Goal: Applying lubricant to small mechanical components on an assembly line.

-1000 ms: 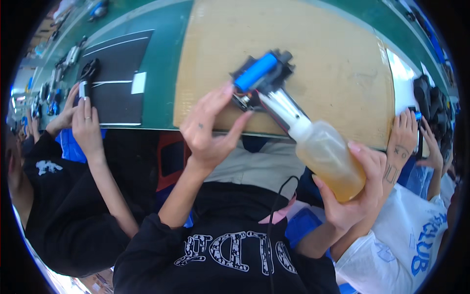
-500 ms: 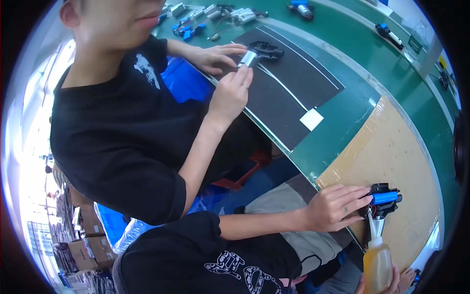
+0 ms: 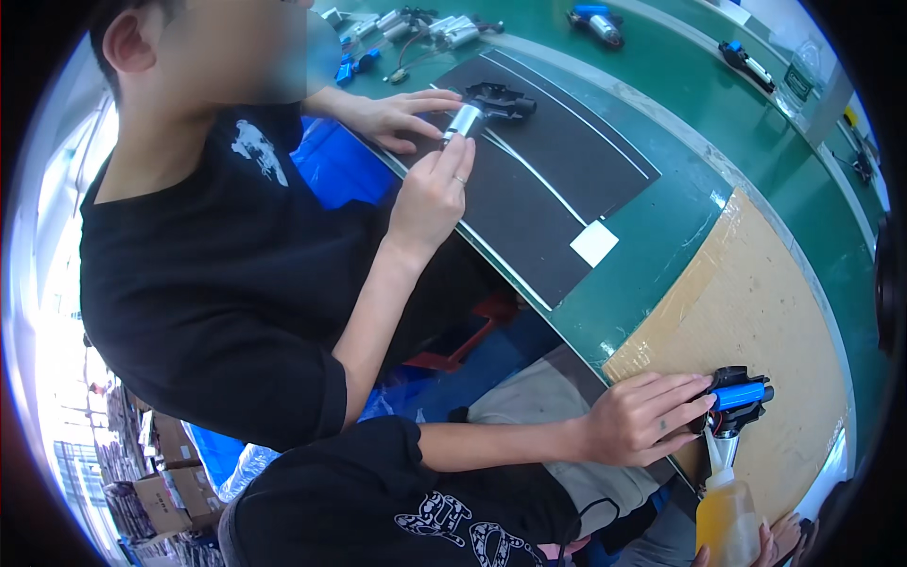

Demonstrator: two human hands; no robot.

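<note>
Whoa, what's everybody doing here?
One person has their left hand on a black part with a blue cylinder, over a tan board. Their right hand, mostly cut off by the picture's lower edge, holds a bottle of yellowish liquid, its nozzle pointing toward that part. To the left, a co-worker's hands handle a silver cylinder over a dark mat.

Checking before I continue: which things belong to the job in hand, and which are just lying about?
In use: black device with blue cylinder; squeeze bottle; tan board beneath.
Lying about: clear bottle; loose silver parts; blue-and-silver assembly.
</note>
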